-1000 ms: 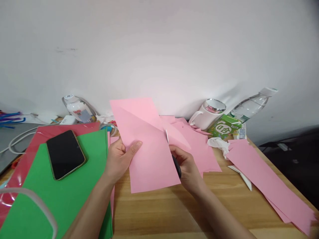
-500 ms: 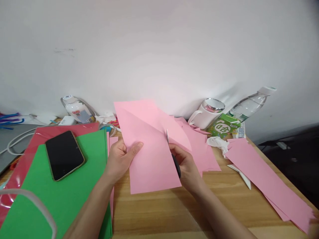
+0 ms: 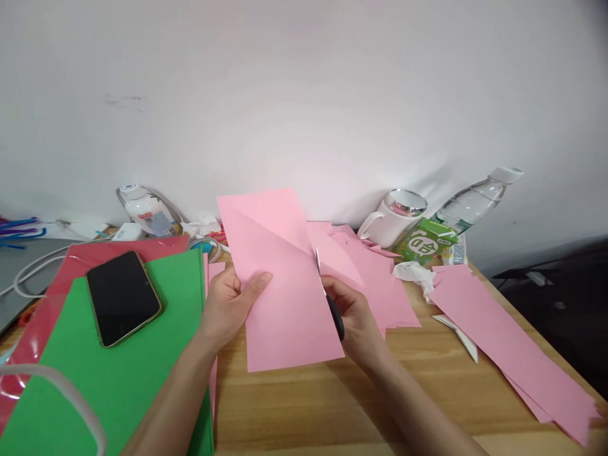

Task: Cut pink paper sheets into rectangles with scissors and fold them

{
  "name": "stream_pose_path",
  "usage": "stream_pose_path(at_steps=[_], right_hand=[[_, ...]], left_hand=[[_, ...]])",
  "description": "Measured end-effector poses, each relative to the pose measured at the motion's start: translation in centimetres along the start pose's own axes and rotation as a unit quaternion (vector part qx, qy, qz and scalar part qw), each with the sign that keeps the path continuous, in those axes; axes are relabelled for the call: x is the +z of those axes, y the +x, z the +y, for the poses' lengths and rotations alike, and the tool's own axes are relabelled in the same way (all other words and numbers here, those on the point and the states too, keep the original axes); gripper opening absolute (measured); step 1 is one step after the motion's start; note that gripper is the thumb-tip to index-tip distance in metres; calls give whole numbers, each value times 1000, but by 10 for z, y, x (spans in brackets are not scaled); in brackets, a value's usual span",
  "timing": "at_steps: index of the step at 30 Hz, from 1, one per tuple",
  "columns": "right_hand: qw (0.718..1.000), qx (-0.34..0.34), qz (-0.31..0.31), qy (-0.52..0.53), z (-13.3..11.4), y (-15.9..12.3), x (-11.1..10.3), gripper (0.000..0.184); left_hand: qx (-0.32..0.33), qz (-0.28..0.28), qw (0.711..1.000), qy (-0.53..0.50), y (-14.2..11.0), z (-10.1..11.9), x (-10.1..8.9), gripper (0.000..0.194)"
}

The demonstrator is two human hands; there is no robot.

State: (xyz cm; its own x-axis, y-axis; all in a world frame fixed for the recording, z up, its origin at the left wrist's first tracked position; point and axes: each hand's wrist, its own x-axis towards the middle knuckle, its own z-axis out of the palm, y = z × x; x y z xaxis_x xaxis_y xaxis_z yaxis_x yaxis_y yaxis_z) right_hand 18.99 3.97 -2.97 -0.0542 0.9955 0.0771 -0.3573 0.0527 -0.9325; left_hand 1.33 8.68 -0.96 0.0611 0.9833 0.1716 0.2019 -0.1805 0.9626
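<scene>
A sheet of pink paper [image 3: 289,316], creased across its upper half, is held up over the desk. My left hand [image 3: 231,304] pinches its left edge, thumb on top and fingers behind. Black-handled scissors [image 3: 335,316] are in my right hand [image 3: 354,316], whose fingers are wrapped round the handle and partly hidden. One blade shows in front of the sheet at its right edge. Beyond the blade, a cut flap of pink paper [image 3: 335,253] bends away to the right.
Left, a phone [image 3: 124,297] lies on green sheets [image 3: 123,392]. Behind them stands a white bottle [image 3: 149,212]. At the back right are a white mug [image 3: 392,218], a green box [image 3: 427,240] and a leaning water bottle [image 3: 475,202]. Pink strips [image 3: 513,348] lie along the right edge.
The pink flap on the right has dropped lower and come away from the sheet's upper right edge. More of the scissor blade shows. Both hands have hardly moved.
</scene>
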Motion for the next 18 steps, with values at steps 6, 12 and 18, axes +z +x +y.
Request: stream_pose_path(at_steps=[6, 12, 18], right_hand=[[1000, -13, -3, -5, 3, 1, -1, 31], [1000, -12, 5, -26, 3, 0, -1, 30], [999, -4, 8, -52, 2, -1, -1, 29]], left_hand=[[-6, 1, 1000, -11, 0, -1, 0, 32], [-13, -10, 1000, -25, 0, -2, -1, 25], [-20, 3, 999, -31, 0, -1, -2, 27]])
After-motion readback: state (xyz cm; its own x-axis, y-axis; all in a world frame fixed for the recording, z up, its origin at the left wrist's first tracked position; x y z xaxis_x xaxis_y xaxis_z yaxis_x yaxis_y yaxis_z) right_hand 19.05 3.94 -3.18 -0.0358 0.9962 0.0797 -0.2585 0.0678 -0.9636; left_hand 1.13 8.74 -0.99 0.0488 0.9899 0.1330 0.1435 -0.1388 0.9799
